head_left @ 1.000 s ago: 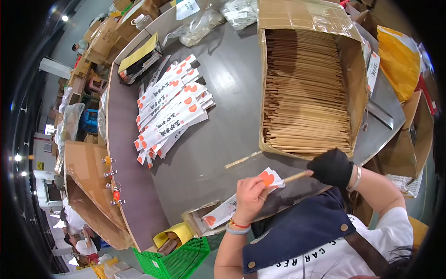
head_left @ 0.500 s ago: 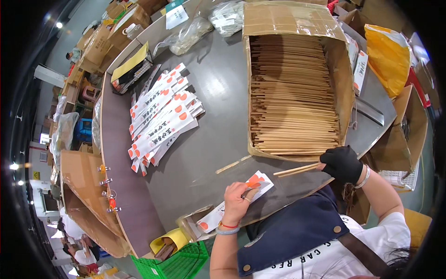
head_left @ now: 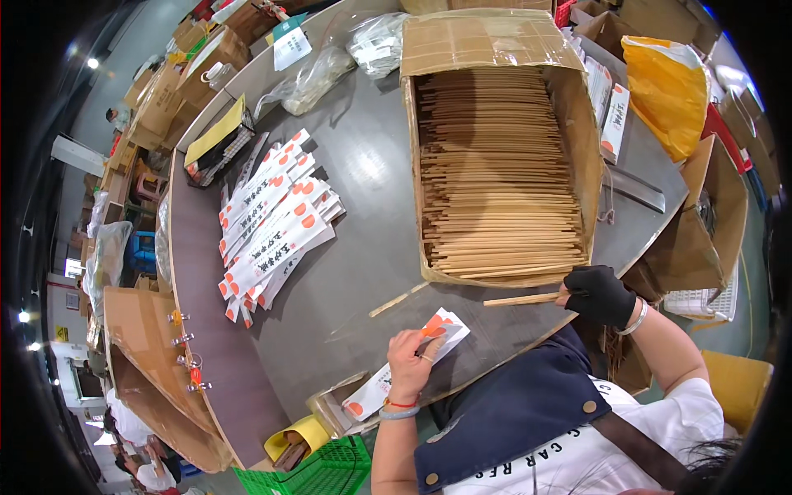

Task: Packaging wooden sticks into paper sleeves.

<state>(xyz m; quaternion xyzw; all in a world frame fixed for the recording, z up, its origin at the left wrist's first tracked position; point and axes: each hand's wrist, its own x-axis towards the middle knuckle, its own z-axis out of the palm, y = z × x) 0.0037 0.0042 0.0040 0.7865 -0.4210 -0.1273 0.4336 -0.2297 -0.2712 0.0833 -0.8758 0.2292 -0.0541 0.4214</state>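
My left hand (head_left: 410, 361) pinches a white paper chopstick sleeve (head_left: 450, 328) with orange-red spots, near the table's front edge. The sleeve slants up to the right, and its upper end looks parted. In the black fingerless glove, my right hand (head_left: 602, 297) grips a pair of wooden chopsticks (head_left: 521, 300) by one end. Their free ends point left toward the sleeve, apart from it. Just beyond that hand stands an open cardboard box (head_left: 487, 40) packed with rows of loose chopsticks (head_left: 499, 181). At the left, several printed sleeves (head_left: 276, 227) lie in an overlapping pile.
Clear plastic bags (head_left: 318, 82) lie at the table's far side. A black-and-yellow container (head_left: 219, 144) stands at the far left. Near the front left corner are a small cardboard tray (head_left: 337, 406) and a green crate (head_left: 326, 466) below. More sleeves (head_left: 615, 124) lie right of the box.
The whole view has shifted slightly. My right hand has brought the chopsticks a little lower relative to the box, and the pair now looks closer together. My left hand keeps its hold on the sleeve.
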